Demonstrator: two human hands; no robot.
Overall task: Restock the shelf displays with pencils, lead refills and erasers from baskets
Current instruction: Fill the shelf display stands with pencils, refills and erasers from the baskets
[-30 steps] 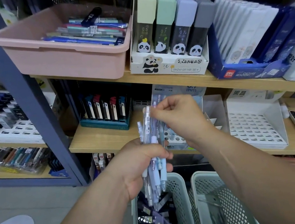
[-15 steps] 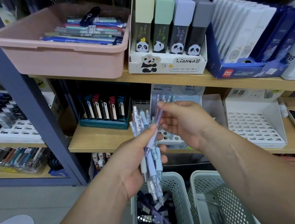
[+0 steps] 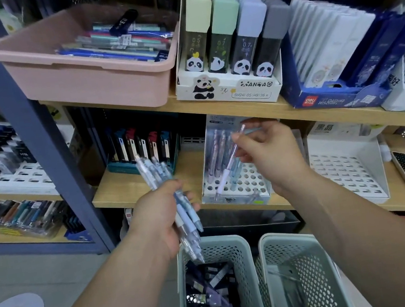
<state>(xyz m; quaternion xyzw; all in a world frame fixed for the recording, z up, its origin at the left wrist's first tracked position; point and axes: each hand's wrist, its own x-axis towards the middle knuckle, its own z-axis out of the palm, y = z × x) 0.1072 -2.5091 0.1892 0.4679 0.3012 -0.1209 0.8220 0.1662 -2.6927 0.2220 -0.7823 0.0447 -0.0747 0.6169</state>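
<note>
The left hand [image 3: 162,215] grips a bundle of blue pencils [image 3: 157,172] above the basket [image 3: 239,241], which keeps spare stock within reach. The right hand [image 3: 270,154] pinches one purple pencil [image 3: 226,173] tip-down over the holed display rack [image 3: 252,185] on the shelf [image 3: 122,191], apparently aligned for insertion. Whether the tip has entered a hole cannot be told.

Stationery shop: stocked shelves [image 3: 228,107] of lead-refill displays [image 3: 231,89].
</note>
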